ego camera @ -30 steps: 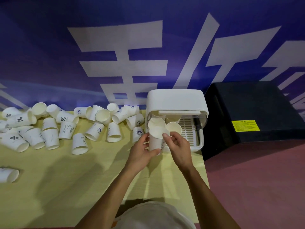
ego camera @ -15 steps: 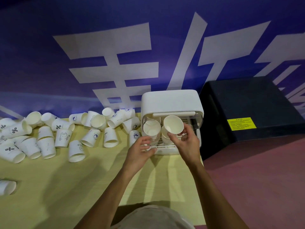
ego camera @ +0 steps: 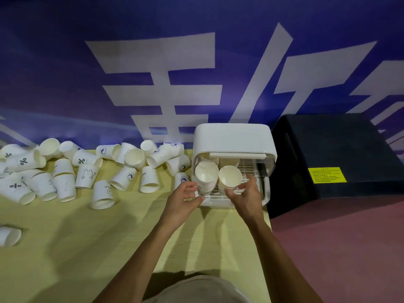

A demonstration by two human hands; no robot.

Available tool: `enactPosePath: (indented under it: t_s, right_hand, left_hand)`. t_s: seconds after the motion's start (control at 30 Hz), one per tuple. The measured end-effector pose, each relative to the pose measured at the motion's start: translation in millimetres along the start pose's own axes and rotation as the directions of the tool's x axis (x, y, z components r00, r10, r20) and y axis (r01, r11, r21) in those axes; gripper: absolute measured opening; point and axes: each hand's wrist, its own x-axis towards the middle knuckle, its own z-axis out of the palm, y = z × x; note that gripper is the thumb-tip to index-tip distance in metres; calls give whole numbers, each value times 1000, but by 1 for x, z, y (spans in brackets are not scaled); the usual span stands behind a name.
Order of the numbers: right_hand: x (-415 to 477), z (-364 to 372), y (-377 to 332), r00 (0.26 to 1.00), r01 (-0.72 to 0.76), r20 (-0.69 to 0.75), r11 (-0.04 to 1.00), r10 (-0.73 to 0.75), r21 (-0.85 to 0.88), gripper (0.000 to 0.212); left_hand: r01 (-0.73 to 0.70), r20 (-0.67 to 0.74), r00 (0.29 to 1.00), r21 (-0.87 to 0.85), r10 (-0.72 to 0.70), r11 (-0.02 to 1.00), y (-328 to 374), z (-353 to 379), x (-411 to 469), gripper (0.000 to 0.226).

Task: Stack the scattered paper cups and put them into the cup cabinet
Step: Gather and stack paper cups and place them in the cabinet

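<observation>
The right stack [ego camera: 230, 179] of paper cups stands mouth-up inside the open cup cabinet [ego camera: 234, 138], just beside the left stack [ego camera: 206, 177]. The right hand [ego camera: 246, 199] wraps its base, thumb on the near side and fingers curled round the right, probably to seat it upright. The left hand [ego camera: 184, 199] hovers at the cabinet's near left corner, fingers loosely curled and holding nothing, perhaps guarding the left stack. Many scattered cups [ego camera: 102, 194] lie to the left on the yellow table [ego camera: 87, 248].

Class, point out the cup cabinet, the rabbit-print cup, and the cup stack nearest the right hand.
cup cabinet [ego camera: 231, 136], head view, its white top.
rabbit-print cup [ego camera: 86, 176], head view, its printed side.
cup stack [ego camera: 230, 177], head view, inside its top cup.
</observation>
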Motion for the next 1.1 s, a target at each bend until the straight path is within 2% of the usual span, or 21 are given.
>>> enactPosePath:
  t_s: [0.13,0.2,0.43,0.53,0.67,0.87,1.03,1.1]
  right_hand:
    - [-21,-1,-19,985,85,-150,996,-81,18,61]
    - [-36,9,-35,977,153,-157,986,-141,62,50]
    - [-99,95,-85,966,227,106,969,-237,99,39]
    - [-120,140,-102,943,226,230,969,-243,97,33]
    - [-142,198,-132,876,262,389,959,-285,113,35]
    - [-167,281,-187,712,360,584,917,-391,175,41]
    - [-190,345,-220,661,382,642,910,-389,158,40]
    - [-195,373,-229,650,400,659,908,-379,128,40]
  left_hand:
    - [-18,-5,1000,-60,17,998,-3,-20,-3,41]
    - [-26,-1,1000,-77,26,997,-10,-37,-7,42]
    - [19,-22,1000,-111,-22,994,-60,-125,-24,39]
    - [58,-78,995,-120,-68,991,-82,-171,-39,39]
    - [96,-201,972,-128,-120,987,-100,-230,-68,40]
    - [134,-447,873,-170,-198,976,-128,-313,-108,42]
    - [145,-557,781,-278,-282,950,-163,-378,-119,32]
    - [163,-592,733,-327,-336,931,-183,-402,-116,35]
